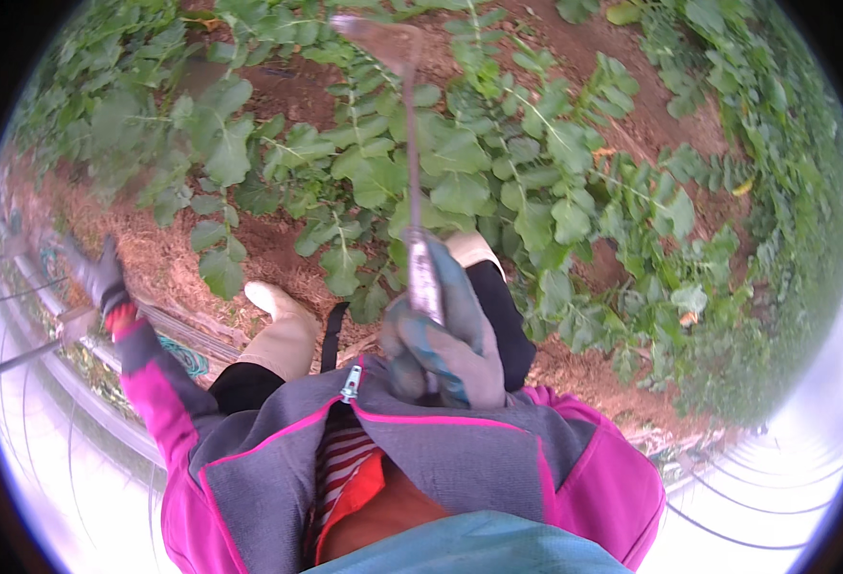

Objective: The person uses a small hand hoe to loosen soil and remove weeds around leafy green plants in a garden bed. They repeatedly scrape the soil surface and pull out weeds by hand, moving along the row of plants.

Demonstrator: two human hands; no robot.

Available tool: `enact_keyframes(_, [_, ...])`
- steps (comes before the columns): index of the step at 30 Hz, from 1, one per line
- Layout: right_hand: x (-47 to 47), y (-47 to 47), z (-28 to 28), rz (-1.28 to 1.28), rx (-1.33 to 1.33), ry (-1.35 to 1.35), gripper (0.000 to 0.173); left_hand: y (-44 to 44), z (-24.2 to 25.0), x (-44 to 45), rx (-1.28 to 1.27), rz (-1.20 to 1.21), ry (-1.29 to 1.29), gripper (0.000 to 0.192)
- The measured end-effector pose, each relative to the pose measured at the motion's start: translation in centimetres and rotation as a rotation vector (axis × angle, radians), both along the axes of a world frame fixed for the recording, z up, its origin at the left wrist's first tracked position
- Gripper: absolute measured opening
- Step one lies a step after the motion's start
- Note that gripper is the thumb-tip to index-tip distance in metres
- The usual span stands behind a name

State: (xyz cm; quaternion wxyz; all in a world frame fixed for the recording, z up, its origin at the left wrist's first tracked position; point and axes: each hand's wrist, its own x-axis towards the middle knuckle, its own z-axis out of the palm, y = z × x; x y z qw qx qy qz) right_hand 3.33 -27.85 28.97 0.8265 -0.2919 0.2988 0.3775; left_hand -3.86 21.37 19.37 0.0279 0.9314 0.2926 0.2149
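My right hand [450,337], in a grey and teal work glove, grips the worn handle of a hand hoe [413,143] in front of my jacket. The hoe's thin shaft runs forward over leafy green plants [457,165], which look like radish. Its broad, blurred metal blade is at the far end, over the foliage. Out to the left reaches my left hand [95,273], in a dark grey glove with fingers apart and nothing visible in it. It is near the bed's edge, close to metal pipes; whether it touches one, I cannot tell.
Pale rubber boots [285,323] stand on reddish-brown soil [278,244] among the plants. A coil of green cord [183,356] lies at left, beside a ribbed strip along the ground. Metal pipes [30,351] and a translucent greenhouse wall [55,459] curve around that side. Dense foliage [787,287] fills the right.
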Motion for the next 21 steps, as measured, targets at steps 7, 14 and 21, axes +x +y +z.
enact_keyframes(7, [-1.7,1.1,-1.0,0.134,0.032,-0.224,0.069,-11.2,1.3,-7.0,-0.646,-0.212,0.047,0.023])
enact_keyframes(14, [-3.5,2.1,-0.6,0.350,-0.203,-0.504,0.065,-21.2,1.6,-4.6,-1.441,-0.288,-0.127,0.045])
enact_keyframes(21, [-6.2,5.3,-1.5,0.435,-0.303,-0.509,0.060,-22.4,2.2,-3.6,-1.767,-0.302,-0.115,0.037])
